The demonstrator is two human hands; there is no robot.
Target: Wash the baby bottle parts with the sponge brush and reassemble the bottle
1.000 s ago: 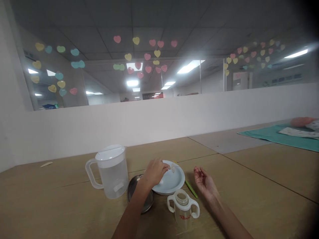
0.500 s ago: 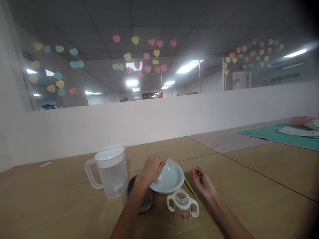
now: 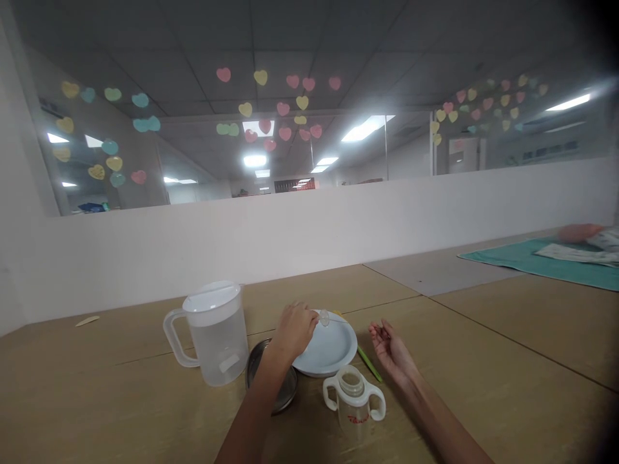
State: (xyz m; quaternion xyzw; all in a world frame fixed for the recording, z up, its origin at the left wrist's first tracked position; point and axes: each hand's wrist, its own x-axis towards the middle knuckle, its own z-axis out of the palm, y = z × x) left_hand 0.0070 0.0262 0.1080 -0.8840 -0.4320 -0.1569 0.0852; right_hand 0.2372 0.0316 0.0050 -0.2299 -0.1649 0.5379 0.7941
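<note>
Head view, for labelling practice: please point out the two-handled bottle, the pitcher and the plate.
Two-handled bottle [image 3: 356,419], head view: red lettering on its front.
Pitcher [image 3: 218,343], head view: side of its body.
Plate [image 3: 333,347], head view: bare inner surface.

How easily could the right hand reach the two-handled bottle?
Yes, probably easily: the two-handled bottle stands close to the right hand, with nothing tall between them, though whether that hand holds something is unclear.

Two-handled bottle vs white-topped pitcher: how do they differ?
The pitcher is larger than the bottle. The pitcher has one handle; the bottle has two. The pitcher's top is covered; the bottle's mouth is open. Both stand upright on the table.
</note>
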